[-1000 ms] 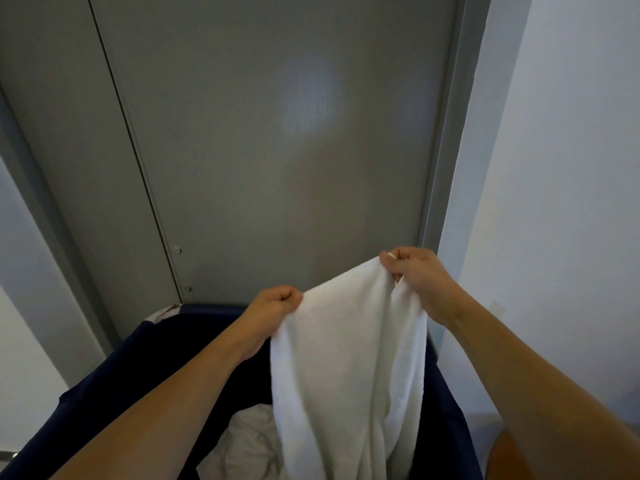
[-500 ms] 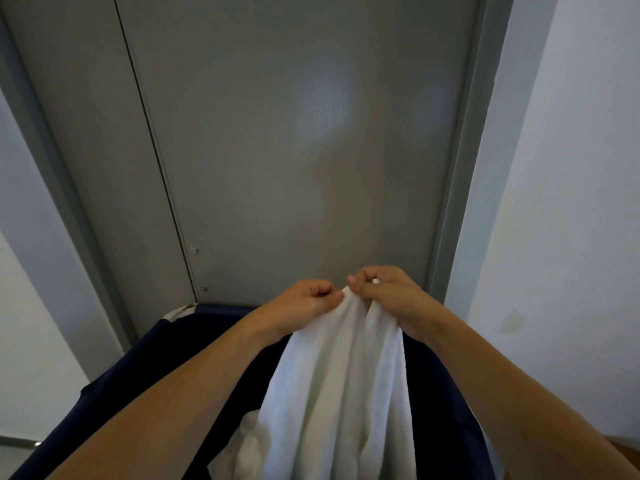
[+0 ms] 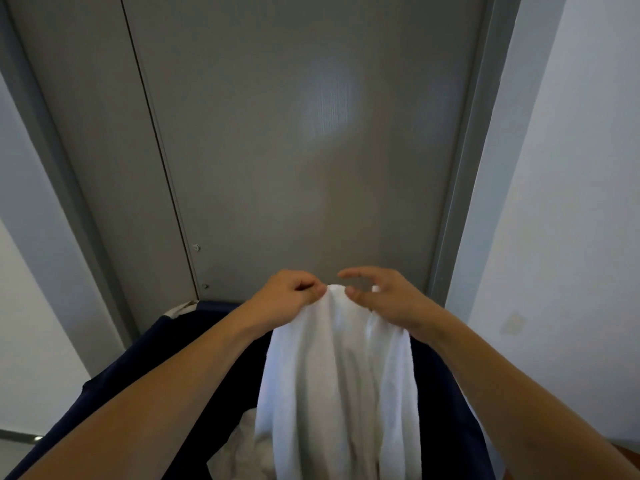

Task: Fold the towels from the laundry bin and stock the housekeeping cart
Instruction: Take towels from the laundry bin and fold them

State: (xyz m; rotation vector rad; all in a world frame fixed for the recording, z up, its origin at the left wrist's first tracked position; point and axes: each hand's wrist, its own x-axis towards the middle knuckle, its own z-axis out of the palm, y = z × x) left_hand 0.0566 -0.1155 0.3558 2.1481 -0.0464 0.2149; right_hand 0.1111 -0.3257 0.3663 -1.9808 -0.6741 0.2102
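My left hand [image 3: 289, 297] pinches the top of the white towel [image 3: 337, 386], which hangs doubled over the dark blue laundry bin [image 3: 145, 362], while my right hand [image 3: 384, 299] hovers beside it, fingers loosely spread, gripping nothing.

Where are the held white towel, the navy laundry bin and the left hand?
white towel [image 3: 337, 386]: head view, on its hanging middle.
laundry bin [image 3: 166, 344]: head view, on its left fabric wall.
left hand [image 3: 285, 299]: head view, on the back of the hand.
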